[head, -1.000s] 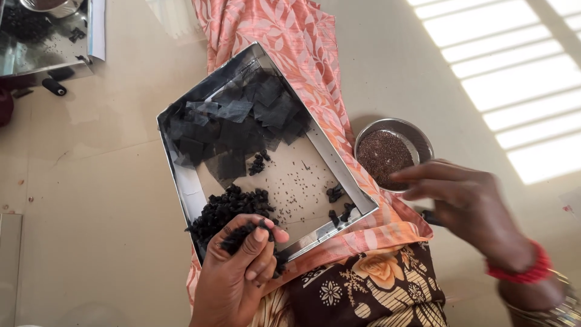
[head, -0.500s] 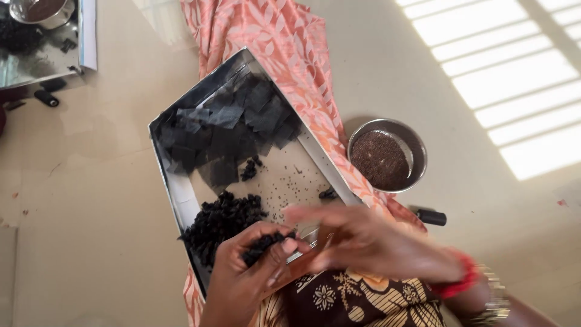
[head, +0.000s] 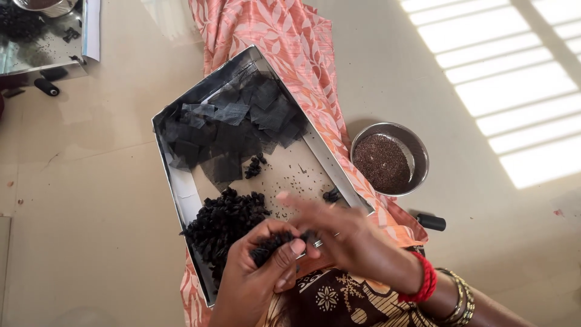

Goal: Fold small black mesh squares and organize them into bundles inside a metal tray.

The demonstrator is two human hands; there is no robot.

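Black crinkled clump [head: 269, 247] pinched in left hand [head: 254, 278]; blurred right hand [head: 351, 239] fingers spread over rectangular metal tray [head: 181, 194]; round steel bowl [head: 417, 151] of fine dark seeds, centre right.

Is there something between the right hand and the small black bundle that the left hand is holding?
Nothing visible. The right hand is directly beside the black bundle in the left hand, above the tray; its blurred fingers seem to reach the bundle.
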